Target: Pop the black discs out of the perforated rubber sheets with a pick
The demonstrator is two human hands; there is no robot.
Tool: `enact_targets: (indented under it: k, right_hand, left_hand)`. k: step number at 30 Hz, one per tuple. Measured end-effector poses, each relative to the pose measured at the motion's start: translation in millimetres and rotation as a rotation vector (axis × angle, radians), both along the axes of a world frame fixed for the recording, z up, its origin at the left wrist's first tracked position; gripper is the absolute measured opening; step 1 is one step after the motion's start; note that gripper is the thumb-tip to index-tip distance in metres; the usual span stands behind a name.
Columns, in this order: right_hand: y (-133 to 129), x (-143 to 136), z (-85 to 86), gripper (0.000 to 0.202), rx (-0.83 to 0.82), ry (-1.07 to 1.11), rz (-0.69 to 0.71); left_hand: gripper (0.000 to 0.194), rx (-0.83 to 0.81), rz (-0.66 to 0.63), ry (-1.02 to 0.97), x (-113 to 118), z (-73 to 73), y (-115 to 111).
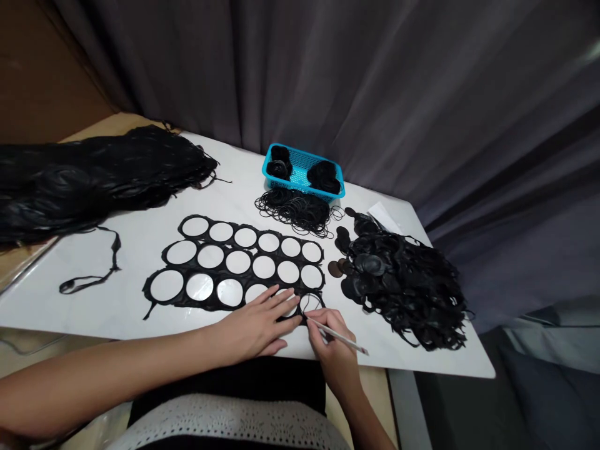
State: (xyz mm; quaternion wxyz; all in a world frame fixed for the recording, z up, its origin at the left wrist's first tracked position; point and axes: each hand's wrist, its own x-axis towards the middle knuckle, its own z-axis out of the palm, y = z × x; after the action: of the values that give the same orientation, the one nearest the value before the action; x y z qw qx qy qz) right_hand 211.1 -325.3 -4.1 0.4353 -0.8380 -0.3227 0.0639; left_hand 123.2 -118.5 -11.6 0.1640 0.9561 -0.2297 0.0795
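Observation:
A black rubbery sheet (210, 244) with rows of large round holes lies flat on the white board. My left hand (257, 325) rests on its near edge, palm down with the fingers spread, partly covering the front-row holes. At the sheet's near right corner, my right hand (335, 350) is closed around a slim pale tool (344, 340), possibly tweezers. The tool's tip is at the corner hole, where a thin black strand (307, 302) crosses the white. Whether the tip grips the strand is too small to tell.
Beyond the sheet stands a blue basket (304, 187) holding black rings, with a pile of thin black rings (297, 212) before it. Black scraps and discs (403, 281) are heaped at right. A large black stack (94, 169) and a loose strip (115, 250) lie left.

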Motion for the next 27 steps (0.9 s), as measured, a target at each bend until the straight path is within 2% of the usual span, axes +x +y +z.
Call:
enact_targets:
  k: [6, 9, 11, 14, 16, 17, 19, 22, 25, 27]
  right_hand:
    - [3.1, -7.0, -14.4, 0.018, -0.111, -0.449, 0.129]
    - [-0.2, 13.5, -14.4, 0.022, -0.205, -0.581, 0.137]
    - [-8.5, 41.6, -8.2, 0.020, -0.254, -0.599, 0.014]
    - [-23.5, 86.8, 5.1, 0.020, -0.268, -0.592, -0.325]
    - [-27.3, 103.8, 12.6, 0.022, -0.227, -0.493, -0.409]
    - [-25.9, 105.9, 15.3, 0.023, -0.198, -0.418, -0.389]
    - [-17.0, 97.8, 18.8, 0.023, -0.137, -0.265, -0.291]
    - [4.3, 66.6, 20.2, 0.019, -0.076, -0.131, -0.156]
    - [21.4, 33.4, 18.7, 0.018, -0.041, -0.026, -0.006]
    - [27.2, 17.1, 16.2, 0.019, -0.009, 0.054, 0.090]
  left_hand:
    - [0.053, -0.051, 0.021, 0.003, -0.3, -0.6, 0.5]
    - [0.055, -0.038, 0.035, 0.027, -0.7, -2.2, 0.4]
    - [0.054, -0.049, 0.039, 0.031, -0.8, -4.0, 0.0]
    - [0.051, -0.082, 0.040, 0.026, -0.8, -4.4, -0.3]
    - [0.052, -0.093, 0.037, 0.017, -1.7, -0.9, 0.7]
    - [0.052, -0.093, 0.031, 0.010, -2.8, 2.1, 1.7]
    - [0.054, -0.081, 0.025, 0.002, -7.3, 9.6, 5.1]
    - [0.047, -0.065, 0.057, 0.002, -19.3, 18.3, 11.9]
    - [0.037, -0.060, 0.101, -0.014, -33.0, 17.4, 17.0]
    - [0.040, -0.033, 0.113, -0.016, -40.2, 12.7, 17.9]
